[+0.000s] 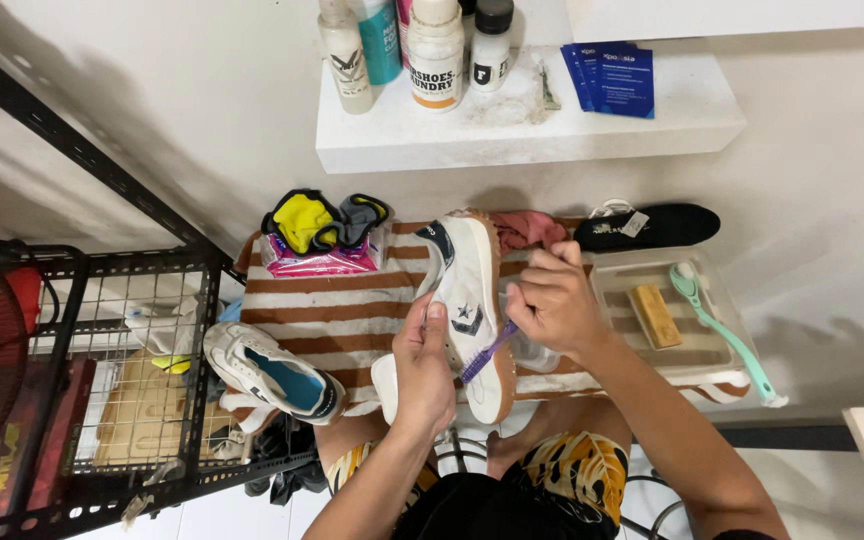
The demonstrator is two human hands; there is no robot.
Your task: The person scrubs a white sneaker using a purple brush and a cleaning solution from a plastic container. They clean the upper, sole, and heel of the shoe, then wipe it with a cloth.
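Lengthwise, the white sneaker (469, 300) runs away from the person — left hand (424, 368) gripping it, right hand (550, 300) apparently clasping the purple brush (487, 353).

Both bare forearms rise from the bottom edge and angle inward, so the two hands sit close together in the middle. The left forearm climbs steeply from the lower centre, wrist nearly straight. The left hand (424, 362) shows its back to the camera, fingers curled away out of sight in a clamping grasp, thumb laid straight and pointing up. The right forearm comes in from the lower right corner on a long slant, elbow out to the side. The right hand (552, 300) sits a little higher than the left, wrist bent slightly, fingers folded into a loose fist with knuckles upward, pinching a thin handle.
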